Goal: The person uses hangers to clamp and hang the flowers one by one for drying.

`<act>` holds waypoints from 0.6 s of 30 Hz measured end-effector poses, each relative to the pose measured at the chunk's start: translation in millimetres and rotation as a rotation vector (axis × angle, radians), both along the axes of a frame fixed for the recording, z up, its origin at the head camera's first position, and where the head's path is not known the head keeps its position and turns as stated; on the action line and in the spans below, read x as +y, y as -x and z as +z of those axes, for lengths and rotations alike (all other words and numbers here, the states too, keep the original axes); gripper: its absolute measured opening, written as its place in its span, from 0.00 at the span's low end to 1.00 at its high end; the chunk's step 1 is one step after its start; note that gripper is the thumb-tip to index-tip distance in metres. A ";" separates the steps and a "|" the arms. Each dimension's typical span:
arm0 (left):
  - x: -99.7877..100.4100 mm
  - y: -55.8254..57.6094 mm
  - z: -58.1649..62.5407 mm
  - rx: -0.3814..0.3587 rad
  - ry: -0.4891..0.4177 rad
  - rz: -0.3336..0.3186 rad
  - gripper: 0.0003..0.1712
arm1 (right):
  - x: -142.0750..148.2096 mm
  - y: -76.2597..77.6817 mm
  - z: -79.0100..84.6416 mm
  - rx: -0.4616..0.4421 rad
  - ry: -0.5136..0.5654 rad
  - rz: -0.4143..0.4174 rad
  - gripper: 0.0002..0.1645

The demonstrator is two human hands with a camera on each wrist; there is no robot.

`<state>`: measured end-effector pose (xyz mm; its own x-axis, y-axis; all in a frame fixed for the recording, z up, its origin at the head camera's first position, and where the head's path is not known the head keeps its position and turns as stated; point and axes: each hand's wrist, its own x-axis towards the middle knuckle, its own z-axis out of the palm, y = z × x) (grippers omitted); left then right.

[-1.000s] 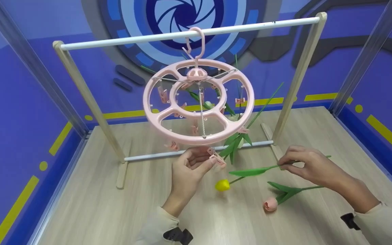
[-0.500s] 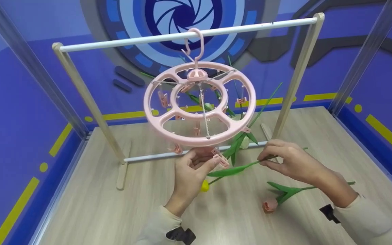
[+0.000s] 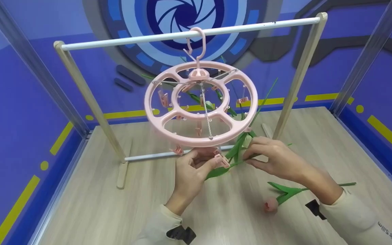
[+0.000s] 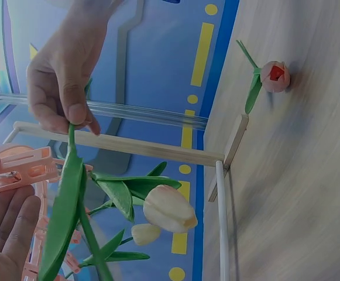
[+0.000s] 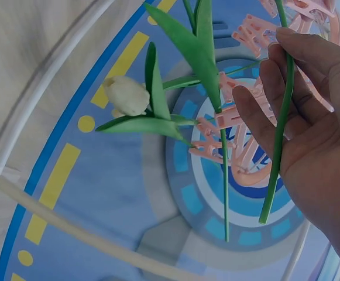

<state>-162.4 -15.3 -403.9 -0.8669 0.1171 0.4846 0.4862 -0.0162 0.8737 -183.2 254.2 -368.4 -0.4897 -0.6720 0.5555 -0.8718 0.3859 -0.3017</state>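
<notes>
My left hand (image 3: 191, 177) pinches a pink clothes peg (image 3: 222, 161) that hangs from the front of a round pink clip hanger (image 3: 196, 139). Whether the peg's jaws are apart, I cannot tell. My right hand (image 3: 277, 158) pinches the green stem (image 5: 287, 99) of a tulip between thumb and fingers. Its long leaf (image 4: 61, 216) lies close beside the peg in the left wrist view. In the head view the bloom is hidden behind my left hand. White tulips (image 4: 170, 208) hang from other pegs on the hanger's far right side.
The hanger hooks over the white bar (image 3: 250, 28) of a wooden-legged rack (image 3: 87, 97). A pink tulip (image 3: 271, 205) lies on the table (image 3: 90, 204) near my right forearm. Several pegs, one of them a pink peg (image 3: 178, 149), dangle around the ring.
My right hand has moved left with the tulip, bringing its stem and leaf up to the peg. The yellow bloom has passed behind my left hand, which keeps its hold on the peg.
</notes>
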 end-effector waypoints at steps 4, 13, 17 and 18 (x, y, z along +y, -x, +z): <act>0.0 -0.1 -0.1 0.005 0.007 0.001 0.12 | -6.7 -0.2 2.0 0.001 0.015 0.016 0.19; 1.1 1.3 0.5 0.014 0.006 0.002 0.12 | -16.2 -0.1 2.5 -0.016 0.012 -0.008 0.17; 1.4 1.8 0.5 0.026 -0.001 -0.003 0.11 | -18.1 -0.1 2.0 -0.007 0.019 -0.009 0.17; 1.5 2.0 0.3 0.025 -0.005 -0.005 0.11 | -18.4 -0.2 1.9 -0.005 0.021 -0.009 0.17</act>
<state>-164.4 -13.8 -403.6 -0.8537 0.1196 0.5069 0.5080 -0.0230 0.8610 -183.0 235.8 -366.5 -0.4986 -0.6556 0.5670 -0.8667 0.3873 -0.3143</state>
